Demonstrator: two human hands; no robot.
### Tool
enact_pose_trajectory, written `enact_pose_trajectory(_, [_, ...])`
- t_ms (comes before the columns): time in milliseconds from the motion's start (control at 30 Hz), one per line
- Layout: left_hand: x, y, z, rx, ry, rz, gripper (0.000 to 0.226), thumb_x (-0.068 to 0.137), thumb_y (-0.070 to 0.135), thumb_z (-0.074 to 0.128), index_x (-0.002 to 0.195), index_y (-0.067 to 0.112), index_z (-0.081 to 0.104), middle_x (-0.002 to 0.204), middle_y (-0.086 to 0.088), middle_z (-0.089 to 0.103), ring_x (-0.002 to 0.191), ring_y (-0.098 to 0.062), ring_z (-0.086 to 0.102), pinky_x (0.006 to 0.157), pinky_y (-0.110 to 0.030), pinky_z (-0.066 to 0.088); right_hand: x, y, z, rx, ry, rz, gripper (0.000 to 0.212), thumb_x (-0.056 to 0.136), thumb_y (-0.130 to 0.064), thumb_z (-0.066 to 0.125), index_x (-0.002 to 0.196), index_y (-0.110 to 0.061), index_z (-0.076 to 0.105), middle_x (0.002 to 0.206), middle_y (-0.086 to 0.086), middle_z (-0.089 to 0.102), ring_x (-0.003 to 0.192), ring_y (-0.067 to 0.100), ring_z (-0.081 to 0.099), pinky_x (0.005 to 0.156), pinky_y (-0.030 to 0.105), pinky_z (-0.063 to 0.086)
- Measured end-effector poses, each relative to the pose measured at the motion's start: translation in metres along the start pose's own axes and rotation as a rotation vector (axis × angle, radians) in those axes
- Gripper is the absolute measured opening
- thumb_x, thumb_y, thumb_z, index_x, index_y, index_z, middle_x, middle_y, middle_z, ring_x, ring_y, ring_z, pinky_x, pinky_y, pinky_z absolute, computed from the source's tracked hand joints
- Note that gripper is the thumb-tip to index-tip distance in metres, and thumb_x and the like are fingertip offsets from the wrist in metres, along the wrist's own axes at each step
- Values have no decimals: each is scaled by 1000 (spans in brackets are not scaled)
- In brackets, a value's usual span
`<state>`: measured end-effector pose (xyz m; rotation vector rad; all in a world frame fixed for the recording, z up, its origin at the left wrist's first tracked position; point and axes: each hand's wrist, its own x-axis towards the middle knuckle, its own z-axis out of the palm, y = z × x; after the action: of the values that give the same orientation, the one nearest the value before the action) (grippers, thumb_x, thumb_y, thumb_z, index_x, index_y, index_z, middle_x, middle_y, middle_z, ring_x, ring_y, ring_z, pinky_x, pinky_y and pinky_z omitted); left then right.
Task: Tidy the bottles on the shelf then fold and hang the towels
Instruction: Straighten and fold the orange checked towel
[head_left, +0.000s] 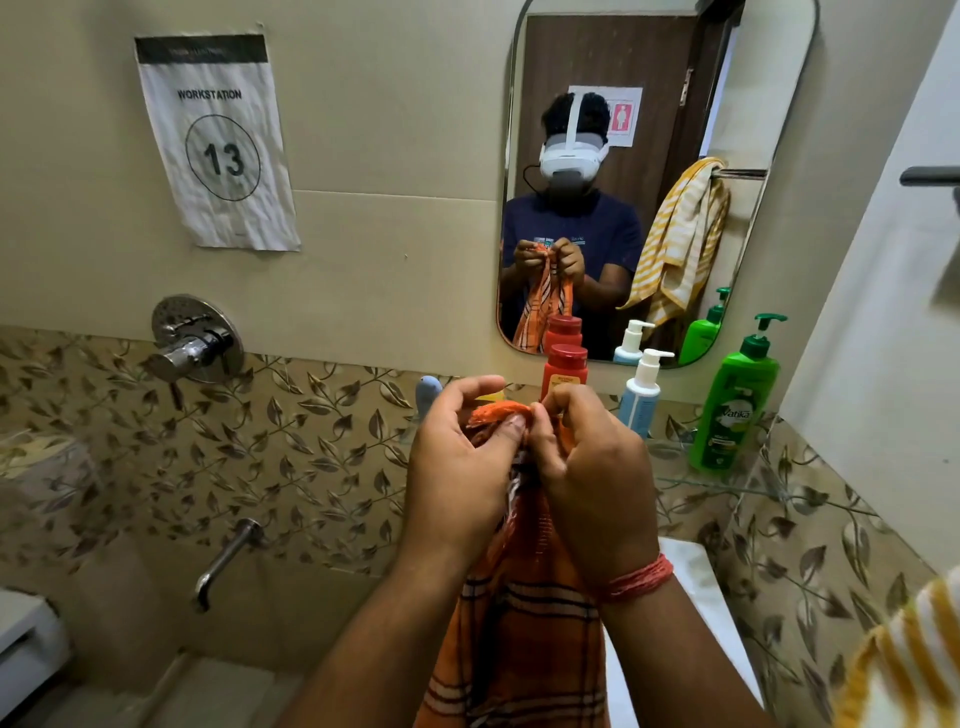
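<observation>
An orange checked towel (524, 623) hangs down in front of me, its top edge bunched between both hands. My left hand (462, 467) pinches the bunched edge with thumb and fingers. My right hand (592, 467) grips the same edge right beside it. Behind the hands, on a glass shelf (727, 486), stand a red bottle (563, 369), a white and blue pump bottle (641, 395) and a green pump bottle (735, 405). A yellow striped towel (904, 660) shows at the lower right corner.
A mirror (649, 104) above the shelf reflects a person, the towels and a towel rail. A mixer valve (195, 343) and spout (228, 556) are on the tiled wall at left. A dark rail (930, 176) juts in at right. A small blue object (428, 395) sits behind my left hand.
</observation>
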<state>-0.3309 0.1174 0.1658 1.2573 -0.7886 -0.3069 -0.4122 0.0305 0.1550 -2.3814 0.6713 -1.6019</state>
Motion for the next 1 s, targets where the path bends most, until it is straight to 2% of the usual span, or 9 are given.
enact_pose_trajectory(100, [3,1,-3,-13,16,-15,29,93,7,65,113,29,64,111,0,68,97,-9,70,75,-22,60,0,1,-2,150,-36,28,9,95,-27,61,94,-18,62,76,-7,64,64,6,60,54,22,50])
enact_pose_trajectory(200, [9,6,-10,-56,-39,-31,29,95,5,62,111,29,66,110,-6,70,103,-21,70,86,-39,60,2,8,-10,488,-220,175,5,93,-29,63,95,-24,63,81,-6,65,76,9,64,65,24,54])
enact_pose_trajectory(333, [17,16,-21,-61,-195,-16,32,95,-2,58,110,26,66,101,-7,70,96,-19,69,82,-33,59,2,17,-23,971,-668,455,28,91,-28,64,118,-26,63,108,9,71,102,28,70,86,43,59])
enact_pose_trajectory(467, [19,23,-26,0,-296,29,34,95,0,60,110,29,66,95,-2,70,90,-16,70,77,-32,58,-4,26,-25,1015,-976,515,40,89,-32,64,123,-11,63,121,21,66,113,35,64,100,52,50])
enact_pose_trajectory(567, [17,31,-29,43,-270,59,35,95,0,58,112,30,64,89,5,72,83,-9,71,73,-29,58,-4,24,-26,846,-909,474,35,89,-35,65,117,-14,67,115,12,71,107,26,68,98,50,52])
enact_pose_trajectory(667, [14,35,-35,63,-151,118,41,96,-5,54,109,33,62,98,-3,71,83,-10,72,69,-26,58,-1,21,-29,505,-769,289,22,90,-38,65,105,-23,71,99,-2,73,93,12,69,87,47,56])
enact_pose_trajectory(733, [13,37,-36,55,-51,178,42,96,-7,52,106,33,62,101,-5,68,86,-14,72,68,-27,59,-3,17,-31,479,-712,221,15,90,-34,66,102,-25,71,92,-3,73,86,10,69,80,45,57])
enact_pose_trajectory(900, [16,39,-39,109,158,322,33,98,0,55,107,32,58,98,-2,69,81,-12,69,64,-21,54,-19,-6,-28,528,-236,15,12,89,-28,69,98,-21,70,85,-9,71,79,9,69,66,27,56])
enact_pose_trajectory(1000, [15,44,-36,112,104,346,36,97,-5,52,109,29,57,97,-2,68,78,-9,67,61,-18,52,-27,-17,-20,588,-461,183,17,92,-42,62,100,-29,71,89,-7,73,82,10,70,72,33,58])
